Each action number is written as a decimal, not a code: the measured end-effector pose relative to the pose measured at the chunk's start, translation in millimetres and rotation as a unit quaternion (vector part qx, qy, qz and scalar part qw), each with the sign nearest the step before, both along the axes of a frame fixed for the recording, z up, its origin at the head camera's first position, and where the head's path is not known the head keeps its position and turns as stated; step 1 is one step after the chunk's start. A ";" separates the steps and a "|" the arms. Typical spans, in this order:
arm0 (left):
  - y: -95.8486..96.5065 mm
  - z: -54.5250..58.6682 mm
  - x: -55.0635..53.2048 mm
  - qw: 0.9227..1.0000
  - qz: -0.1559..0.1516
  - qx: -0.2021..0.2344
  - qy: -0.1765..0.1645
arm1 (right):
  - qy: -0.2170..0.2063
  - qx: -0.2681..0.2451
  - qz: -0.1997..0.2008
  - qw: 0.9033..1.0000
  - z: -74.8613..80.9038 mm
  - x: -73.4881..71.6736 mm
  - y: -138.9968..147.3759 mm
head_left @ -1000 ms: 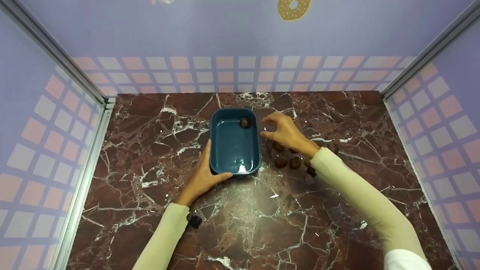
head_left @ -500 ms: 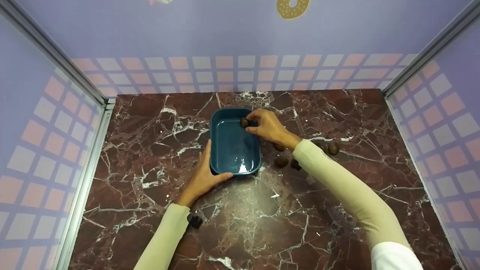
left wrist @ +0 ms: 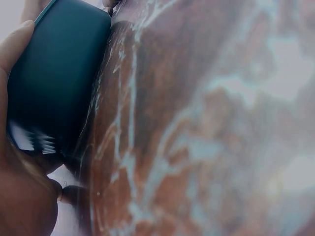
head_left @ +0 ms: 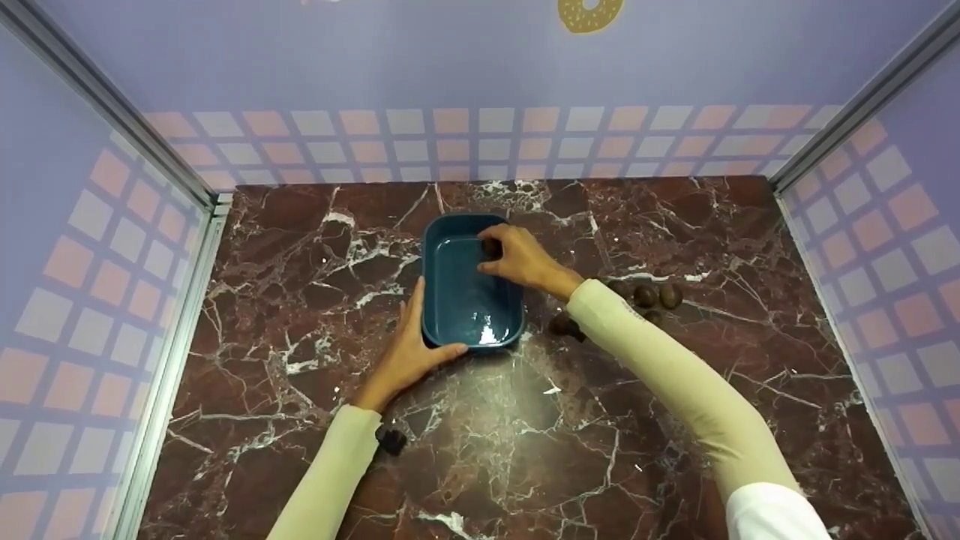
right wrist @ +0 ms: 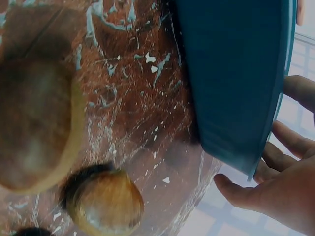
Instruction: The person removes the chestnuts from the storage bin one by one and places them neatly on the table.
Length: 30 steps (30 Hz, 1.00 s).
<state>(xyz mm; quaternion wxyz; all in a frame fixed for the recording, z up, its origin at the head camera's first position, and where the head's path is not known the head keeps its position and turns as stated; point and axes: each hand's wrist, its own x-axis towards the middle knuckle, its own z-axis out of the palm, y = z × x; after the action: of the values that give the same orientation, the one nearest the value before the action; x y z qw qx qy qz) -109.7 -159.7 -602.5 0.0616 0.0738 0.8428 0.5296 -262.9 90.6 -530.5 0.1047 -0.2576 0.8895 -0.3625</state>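
A deep teal rectangular dish [head_left: 469, 300] stands on the marble-patterned tabletop in front of me. My left hand [head_left: 412, 349] holds its near left corner, thumb along the near side and fingers along the left wall. Inside the dish, near the far right corner, lies one brown chestnut [head_left: 491, 247]. My right hand [head_left: 521, 259] reaches over the right rim and pinches it between thumb and fingers. From the right wrist, the dish wall [right wrist: 236, 83] hides that chestnut while the fingers [right wrist: 290, 140] show at the rim.
Several loose chestnuts [head_left: 670, 296] lie on the table right of the dish, some hidden under my right forearm. Two chestnuts [right wrist: 106, 202] show large in the right wrist view. Purple walls with a checked band [head_left: 450, 142] enclose the table at the back and sides.
My right hand has moved left from beside the dish, over its right rim, and its fingers have come round the chestnut inside. The left hand and the dish have stayed in place.
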 end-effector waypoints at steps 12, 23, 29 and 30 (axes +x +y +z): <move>-0.3 -2.0 -1.8 1.000 -0.013 0.006 0.027 | 0.025 -0.005 -0.002 1.000 -8.0 4.0 -3.7; 0.6 -3.8 -3.4 0.999 -0.014 0.008 0.031 | 0.047 0.060 0.023 0.997 -16.1 8.4 -3.9; 0.0 -1.7 -2.0 1.000 -0.008 0.003 0.019 | 0.026 0.040 0.040 0.998 -17.5 9.9 -0.3; 0.0 -0.9 -1.5 1.000 -0.008 0.002 0.017 | 0.025 0.041 0.044 0.998 -17.8 10.3 0.2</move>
<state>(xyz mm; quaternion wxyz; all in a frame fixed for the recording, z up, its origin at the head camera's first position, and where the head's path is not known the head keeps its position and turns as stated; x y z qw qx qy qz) -111.2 -159.7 -603.4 0.0510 0.0894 0.8421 0.5293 -252.7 90.8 -548.4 0.1090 -0.3007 0.8939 -0.3140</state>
